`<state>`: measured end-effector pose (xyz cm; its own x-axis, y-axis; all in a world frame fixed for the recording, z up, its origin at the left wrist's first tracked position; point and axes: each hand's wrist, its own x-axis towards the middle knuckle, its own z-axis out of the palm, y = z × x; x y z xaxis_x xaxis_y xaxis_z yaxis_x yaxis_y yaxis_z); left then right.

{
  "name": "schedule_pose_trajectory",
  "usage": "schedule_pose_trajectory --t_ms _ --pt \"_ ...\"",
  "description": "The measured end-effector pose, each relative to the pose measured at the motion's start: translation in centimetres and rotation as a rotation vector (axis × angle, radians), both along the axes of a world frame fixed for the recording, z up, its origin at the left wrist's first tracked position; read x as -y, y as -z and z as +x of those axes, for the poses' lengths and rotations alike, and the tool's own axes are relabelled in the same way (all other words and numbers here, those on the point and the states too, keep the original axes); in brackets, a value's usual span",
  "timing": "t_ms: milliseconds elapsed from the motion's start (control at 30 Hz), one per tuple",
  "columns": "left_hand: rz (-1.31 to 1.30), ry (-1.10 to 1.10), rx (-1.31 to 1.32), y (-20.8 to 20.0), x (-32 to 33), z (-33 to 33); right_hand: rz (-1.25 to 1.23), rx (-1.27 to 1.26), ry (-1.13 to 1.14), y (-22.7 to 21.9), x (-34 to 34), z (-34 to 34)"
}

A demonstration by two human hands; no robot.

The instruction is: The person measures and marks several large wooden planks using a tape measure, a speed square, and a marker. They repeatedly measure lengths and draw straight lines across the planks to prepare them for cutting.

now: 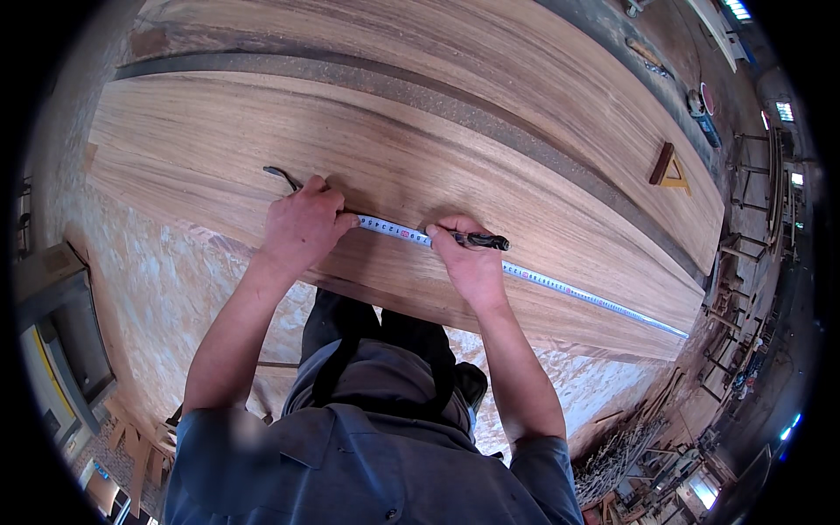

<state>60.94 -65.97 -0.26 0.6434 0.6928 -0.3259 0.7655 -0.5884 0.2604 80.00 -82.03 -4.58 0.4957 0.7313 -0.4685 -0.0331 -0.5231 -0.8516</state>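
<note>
A long wooden board (201, 114) lies across in front of me. Along its near side a white tape measure blade (569, 290) stretches to the board's right end. My left hand (304, 223) is closed over the tape measure at the left; its case is mostly hidden, and a dark strap (282, 178) sticks out past the fingers. Further right, my right hand (465, 254) grips a black marker pen (484, 240), its thumb beside the blade. That hand rests on the board over the tape.
Beyond a dark gap lies a second wide board (525, 79). A try square (670, 168) with a yellow part sits on it. A handled tool (647, 57) and a power tool (703, 114) lie past its far edge. Wood stock (621, 455) is piled at the lower right.
</note>
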Motion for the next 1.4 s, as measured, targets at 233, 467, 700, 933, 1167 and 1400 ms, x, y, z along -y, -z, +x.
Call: schedule_pose_trajectory --t_ms 233,467,700,933,1167,1400 --pt "-0.001 0.000 -0.003 0.1 0.0 0.0 0.005 0.004 -0.006 -0.1 0.0 0.0" --pt "0.002 -0.003 0.011 0.2 0.0 -0.1 -0.024 0.003 0.008 -0.5 -0.2 -0.1" --pt "-0.002 -0.004 0.010 0.2 0.0 -0.1 -0.013 0.013 0.011 -0.2 -0.1 -0.1" --pt "-0.014 -0.008 -0.003 0.1 0.0 0.0 0.019 0.027 -0.013 0.6 0.2 0.0" --pt "-0.006 0.000 0.008 0.2 0.0 -0.1 -0.018 0.006 0.020 0.1 0.1 -0.1" --pt "-0.002 0.004 -0.019 0.2 0.0 -0.1 -0.028 0.014 0.013 0.1 0.1 -0.2"
